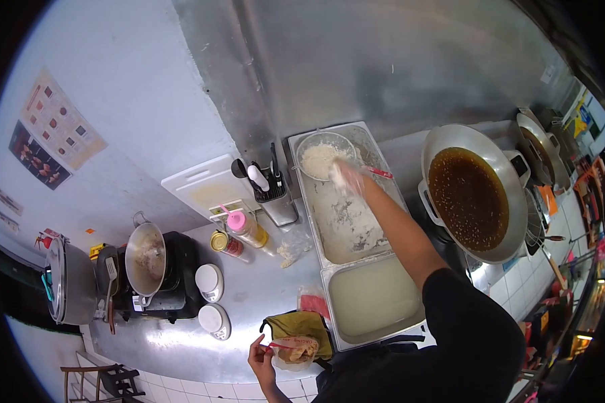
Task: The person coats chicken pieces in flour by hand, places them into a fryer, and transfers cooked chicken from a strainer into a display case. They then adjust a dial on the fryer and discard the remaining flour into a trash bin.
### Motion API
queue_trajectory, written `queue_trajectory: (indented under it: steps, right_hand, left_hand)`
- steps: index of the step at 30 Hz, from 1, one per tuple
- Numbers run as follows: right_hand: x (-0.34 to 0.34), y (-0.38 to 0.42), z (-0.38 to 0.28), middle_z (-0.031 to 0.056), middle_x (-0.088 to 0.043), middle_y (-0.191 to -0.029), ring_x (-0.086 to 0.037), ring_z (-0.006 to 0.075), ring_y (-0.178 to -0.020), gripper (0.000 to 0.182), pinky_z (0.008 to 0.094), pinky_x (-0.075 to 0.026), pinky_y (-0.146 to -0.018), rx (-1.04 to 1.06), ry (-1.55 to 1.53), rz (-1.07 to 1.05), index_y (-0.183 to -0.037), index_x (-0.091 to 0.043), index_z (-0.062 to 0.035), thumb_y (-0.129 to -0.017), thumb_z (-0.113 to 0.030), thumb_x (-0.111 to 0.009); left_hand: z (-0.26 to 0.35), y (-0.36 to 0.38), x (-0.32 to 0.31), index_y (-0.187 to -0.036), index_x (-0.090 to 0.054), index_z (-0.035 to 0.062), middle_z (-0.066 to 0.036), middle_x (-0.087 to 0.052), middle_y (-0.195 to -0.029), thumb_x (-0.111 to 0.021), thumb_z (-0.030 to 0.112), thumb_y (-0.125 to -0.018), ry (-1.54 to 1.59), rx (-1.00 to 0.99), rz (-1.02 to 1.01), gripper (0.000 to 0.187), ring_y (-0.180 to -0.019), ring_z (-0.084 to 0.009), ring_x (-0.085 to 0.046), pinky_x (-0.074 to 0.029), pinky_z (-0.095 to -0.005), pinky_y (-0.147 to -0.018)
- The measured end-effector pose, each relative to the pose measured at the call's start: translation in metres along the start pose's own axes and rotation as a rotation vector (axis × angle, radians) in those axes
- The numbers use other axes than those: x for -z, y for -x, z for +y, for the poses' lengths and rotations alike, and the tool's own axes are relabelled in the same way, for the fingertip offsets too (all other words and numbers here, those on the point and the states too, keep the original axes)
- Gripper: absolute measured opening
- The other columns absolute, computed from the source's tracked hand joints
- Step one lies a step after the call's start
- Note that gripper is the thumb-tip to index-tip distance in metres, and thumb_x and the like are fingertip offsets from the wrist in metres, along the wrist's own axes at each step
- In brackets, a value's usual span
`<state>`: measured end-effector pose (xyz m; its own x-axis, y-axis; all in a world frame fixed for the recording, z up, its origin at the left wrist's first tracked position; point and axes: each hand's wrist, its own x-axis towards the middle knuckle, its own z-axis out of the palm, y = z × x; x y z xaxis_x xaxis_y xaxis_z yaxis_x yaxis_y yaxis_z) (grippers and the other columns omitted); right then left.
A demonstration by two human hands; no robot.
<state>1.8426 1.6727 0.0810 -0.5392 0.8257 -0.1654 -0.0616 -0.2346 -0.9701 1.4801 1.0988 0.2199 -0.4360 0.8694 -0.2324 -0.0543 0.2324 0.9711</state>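
Note:
My right hand [348, 178], in a clear flour-dusted glove, is at the edge of a round strainer [323, 153] that holds pale crumbs; its fingers are blurred. The strainer rests in a metal tray [343, 225] of white flour. A red-handled tool [378, 172] lies beside my wrist. At the counter's front edge, my left hand [261, 357] is beside a plastic bag [296, 352] with brown contents, its fingers pinched at the bag's edge. A yellow-green cloth [294, 326] lies behind the bag. Nearer me is a tray of pale liquid [373, 299].
A large wok of brown liquid [469, 199] stands at right. Left on the counter are a pan [146, 259] on a stove, two white scales [209, 282], a pink-capped bottle [247, 230], a utensil holder [275, 201] and a tall pot [74, 281].

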Motion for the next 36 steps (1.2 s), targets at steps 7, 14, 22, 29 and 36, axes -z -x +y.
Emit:
queue_trajectory:
  steps: [7,14,22,29,36]
  right_hand:
    - [-0.053,0.03,-0.17,0.0185,-0.051,-0.132,-0.05,0.0347,-0.122,0.055,0.0442,-0.037,-0.103,-0.397,1.273,0.679,-0.126,-0.057,-0.0089,-0.092,-0.049,-0.04]
    - [-0.028,0.08,-0.051,0.0209,-0.068,-0.091,-0.065,0.0351,-0.087,0.054,0.043,-0.047,-0.078,-0.345,0.645,0.655,-0.091,-0.067,0.0013,-0.089,-0.05,-0.049]
    - [-0.072,0.117,-0.01,0.0032,-0.058,-0.071,-0.054,0.0148,-0.067,0.053,0.0327,-0.045,-0.064,-0.326,0.285,0.742,-0.099,-0.06,-0.005,-0.094,-0.054,-0.042]
    - [-0.131,0.174,-0.053,-0.0051,-0.045,-0.058,-0.038,0.0092,-0.047,0.038,0.0254,-0.031,-0.044,-0.32,0.044,0.791,-0.072,-0.054,-0.0181,-0.095,-0.048,-0.047]
    - [-0.107,0.155,0.006,-0.0067,-0.039,-0.053,-0.036,0.0072,-0.042,0.037,0.0262,-0.029,-0.039,-0.235,0.048,0.872,-0.071,-0.054,-0.0197,-0.095,-0.047,-0.049]
  left_hand:
    - [0.002,-0.002,0.001,-0.122,-0.055,-0.0024,0.001,-0.052,-0.069,-0.05,-0.006,-0.073,-0.003,0.011,0.005,0.049,-0.065,-0.0079,-0.051,-0.043,-0.0203,-0.065]
    - [0.0,0.0,0.002,-0.12,-0.058,-0.0005,0.003,-0.05,-0.072,-0.064,0.007,-0.082,0.035,0.013,0.019,0.039,-0.068,-0.0059,-0.048,-0.04,-0.02,-0.066]
    - [0.002,0.005,0.001,-0.118,-0.059,-0.0008,0.004,-0.049,-0.073,-0.062,0.0,-0.082,0.025,0.033,0.021,0.037,-0.069,-0.0052,-0.046,-0.041,-0.0204,-0.068]
    - [0.02,0.014,0.005,-0.118,-0.06,0.0008,0.005,-0.047,-0.073,-0.059,-0.003,-0.083,-0.118,0.04,0.004,0.035,-0.07,-0.0052,-0.046,-0.042,-0.0206,-0.072]
    - [0.034,0.012,-0.008,-0.112,-0.064,0.0025,0.0,-0.038,-0.072,-0.061,0.001,-0.082,-0.4,-0.184,0.047,0.03,-0.069,-0.0115,-0.04,-0.037,-0.024,-0.069]
